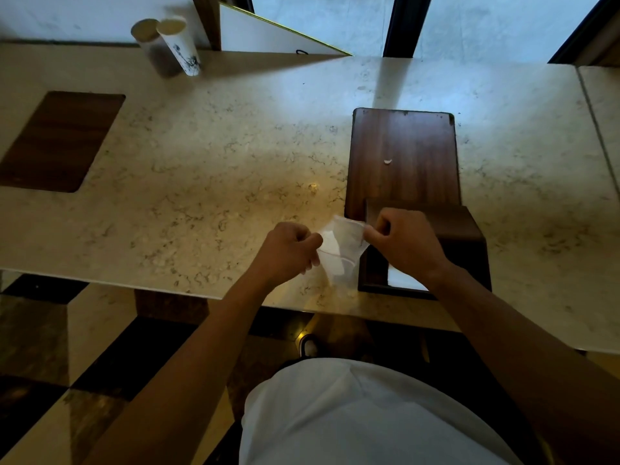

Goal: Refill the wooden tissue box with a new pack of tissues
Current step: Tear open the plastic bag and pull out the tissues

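Note:
A dark wooden tissue box (469,243) stands on the marble counter near its front edge, and white tissues (401,280) show inside it. Its flat wooden panel (402,156) lies on the counter just behind the box. Both hands hold a clear plastic tissue wrapper (340,250) with thin red lines, just left of the box. My left hand (288,253) pinches its left side. My right hand (402,243) pinches its right side, over the box's near left corner. Whether the wrapper has tissues in it cannot be told.
The marble counter (218,162) has a dark wooden inset (60,142) at the left. A white paper cup (179,45) stands at the back left against a mirror. A gold-edged white board (268,35) leans at the back. The counter's front edge runs below my hands.

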Motion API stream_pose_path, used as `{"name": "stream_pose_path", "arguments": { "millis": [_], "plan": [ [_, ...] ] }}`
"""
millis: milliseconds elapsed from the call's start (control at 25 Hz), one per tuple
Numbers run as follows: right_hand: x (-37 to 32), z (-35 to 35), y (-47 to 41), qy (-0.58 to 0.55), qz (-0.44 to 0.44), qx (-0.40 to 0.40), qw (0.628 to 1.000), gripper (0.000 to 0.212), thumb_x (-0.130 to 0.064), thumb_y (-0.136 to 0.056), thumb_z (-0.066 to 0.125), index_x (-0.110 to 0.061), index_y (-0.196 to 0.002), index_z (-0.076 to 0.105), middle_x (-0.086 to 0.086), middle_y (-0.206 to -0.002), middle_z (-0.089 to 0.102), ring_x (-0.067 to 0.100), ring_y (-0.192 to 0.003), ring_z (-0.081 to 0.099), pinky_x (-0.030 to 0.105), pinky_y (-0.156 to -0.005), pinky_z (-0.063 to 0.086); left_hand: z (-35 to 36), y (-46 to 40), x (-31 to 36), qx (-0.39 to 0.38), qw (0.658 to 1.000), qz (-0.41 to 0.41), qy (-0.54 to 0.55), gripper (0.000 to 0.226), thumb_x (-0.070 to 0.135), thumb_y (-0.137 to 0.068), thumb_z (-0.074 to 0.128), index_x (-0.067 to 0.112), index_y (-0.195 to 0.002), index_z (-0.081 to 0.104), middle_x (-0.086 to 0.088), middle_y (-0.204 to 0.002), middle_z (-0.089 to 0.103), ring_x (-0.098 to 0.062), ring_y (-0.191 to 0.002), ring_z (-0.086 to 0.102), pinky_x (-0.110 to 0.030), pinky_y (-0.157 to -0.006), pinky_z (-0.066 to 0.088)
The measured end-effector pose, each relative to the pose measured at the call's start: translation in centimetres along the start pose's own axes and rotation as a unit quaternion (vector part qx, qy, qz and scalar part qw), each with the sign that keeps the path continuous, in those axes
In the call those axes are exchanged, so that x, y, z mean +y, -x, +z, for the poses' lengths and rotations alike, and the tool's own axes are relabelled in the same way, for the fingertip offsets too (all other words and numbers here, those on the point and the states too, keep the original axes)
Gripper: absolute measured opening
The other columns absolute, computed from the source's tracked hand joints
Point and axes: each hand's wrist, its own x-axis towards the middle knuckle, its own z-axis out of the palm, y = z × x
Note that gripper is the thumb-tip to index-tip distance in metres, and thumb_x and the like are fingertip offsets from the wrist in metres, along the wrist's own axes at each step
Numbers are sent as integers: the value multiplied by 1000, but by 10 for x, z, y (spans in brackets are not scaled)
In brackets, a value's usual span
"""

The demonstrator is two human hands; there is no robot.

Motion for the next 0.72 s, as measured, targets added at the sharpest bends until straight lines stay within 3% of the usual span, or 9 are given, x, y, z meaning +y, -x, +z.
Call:
{"name": "stream_pose_path", "arguments": {
  "millis": [160, 280, 400, 520, 720],
  "plan": [
    [-22, -8, -1, -82, -50, 36, 995, 11, -27, -93, 66, -25, -84, 62, -10, -81, 58, 0, -68, 56, 10, -60, 42, 11, 4, 2, -50, 997, 11, 62, 27, 11, -96, 52, 3, -73, 65, -7, -64, 71, -20, -57, 63, -30, -57, 53],
    [-35, -13, -7, -88, -61, -97, 990, 20, -18, -101, 54, -16, -101, 73, -7, -90, 72, -2, -76, 67, 13, -71, 55, 17, 3, 5, -53, 996, 18, 64, 29, 14, -97, 53, 6, -71, 63, -6, -63, 69, -19, -56, 62, -32, -58, 53],
    [-37, -4, -13, 64, -47, -207, 975, 25, -10, -101, 50, -3, -112, 71, 12, -111, 71, 23, -99, 68, 30, -87, 55, 24, 3, 9, -49, 996, 28, 62, 30, 16, -97, 53, 7, -70, 62, -5, -61, 65, -14, -53, 59, -32, -58, 51],
    [-33, 5, -15, 91, -12, -205, 975, 18, -20, -97, 59, -7, -83, 59, 7, -81, 59, 24, -79, 61, 36, -74, 53, 32, 5, 13, -46, 996, 44, 59, 33, 22, -98, 53, 1, -74, 63, -5, -61, 64, -10, -50, 57, -29, -56, 50],
    [-24, 12, -14, 66, -31, -248, 966, 21, -12, -92, 63, -10, -71, 63, -10, -62, 48, 5, -58, 48, 24, -64, 41, 46, 8, 10, -34, 996, 48, 68, 38, 29, -97, 58, -1, -74, 62, -3, -60, 62, -9, -50, 56, -31, -58, 48]
  ]
}}
